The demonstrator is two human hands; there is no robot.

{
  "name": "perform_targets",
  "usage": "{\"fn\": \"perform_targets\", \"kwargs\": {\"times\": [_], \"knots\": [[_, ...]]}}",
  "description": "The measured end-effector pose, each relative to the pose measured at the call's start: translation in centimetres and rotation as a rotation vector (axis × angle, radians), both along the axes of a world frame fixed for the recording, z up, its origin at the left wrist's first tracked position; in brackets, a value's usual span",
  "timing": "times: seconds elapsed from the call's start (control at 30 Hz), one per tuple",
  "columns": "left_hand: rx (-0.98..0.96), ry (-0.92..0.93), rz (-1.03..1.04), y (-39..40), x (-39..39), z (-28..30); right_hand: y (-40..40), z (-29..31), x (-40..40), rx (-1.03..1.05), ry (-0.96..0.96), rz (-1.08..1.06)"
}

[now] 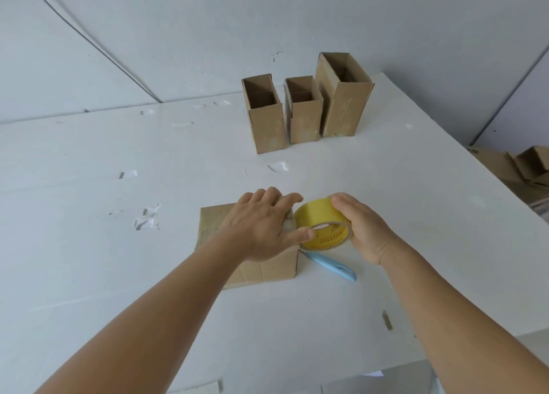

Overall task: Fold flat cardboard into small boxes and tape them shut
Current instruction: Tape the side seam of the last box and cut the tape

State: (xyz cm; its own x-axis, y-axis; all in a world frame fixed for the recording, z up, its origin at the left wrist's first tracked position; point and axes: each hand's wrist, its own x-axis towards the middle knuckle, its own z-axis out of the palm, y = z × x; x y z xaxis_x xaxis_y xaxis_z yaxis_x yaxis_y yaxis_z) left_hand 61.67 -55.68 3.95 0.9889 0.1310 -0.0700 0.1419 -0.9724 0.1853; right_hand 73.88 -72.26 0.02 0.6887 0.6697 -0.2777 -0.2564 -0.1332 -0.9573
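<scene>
A small brown cardboard box (269, 270) lies on the white table (118, 245) in the middle. My left hand (263, 226) presses flat on its top, fingers spread, with the thumb reaching to the tape at the box's right edge. Right beside the box, my right hand (361, 227) grips a yellow tape roll (319, 220), held on edge against the box's right top corner. A light blue cutter (332, 266) lies on the table just below the roll.
Three open-topped cardboard boxes (307, 108) stand upright in a row at the back of the table. More cardboard (517, 165) is piled off the table's right edge. Small tape scraps (145, 220) stick to the tabletop on the left.
</scene>
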Motion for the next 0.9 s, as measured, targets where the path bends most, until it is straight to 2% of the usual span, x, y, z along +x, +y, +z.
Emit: {"fn": "perform_targets", "kwargs": {"times": [0.13, 0.2, 0.27, 0.3, 0.37, 0.57, 0.73, 0.9], "knots": [[-0.012, -0.026, 0.064, -0.5, -0.3, 0.1, 0.7, 1.4, -0.1, 0.036, -0.198, -0.059], [-0.013, -0.046, 0.076, -0.6, -0.4, 0.0, 0.2, 2.2, 0.6, -0.113, -0.374, -0.019], [-0.025, -0.048, 0.082, -0.7, -0.4, -0.2, -0.6, 2.2, 1.3, -0.359, -0.567, 0.052], [-0.027, -0.043, 0.078, -0.8, -0.4, -0.1, -0.9, 2.1, 1.5, -0.463, -0.627, 0.077], [-0.030, -0.015, 0.067, -0.8, -0.2, 0.2, -1.0, 1.8, 1.5, -0.544, -0.696, 0.094], [-0.099, 0.145, 0.149, -0.4, 1.6, 1.8, -0.4, 2.1, 1.8, -0.484, -0.803, 0.044], [-0.030, 0.306, -0.066, -1.2, 5.4, 3.8, -0.1, 2.5, 1.5, -0.505, -0.907, 0.077], [-0.267, 0.352, -0.058, -2.1, 8.0, 3.6, -0.1, 2.6, 1.5, -0.556, -1.008, 0.079]]}}
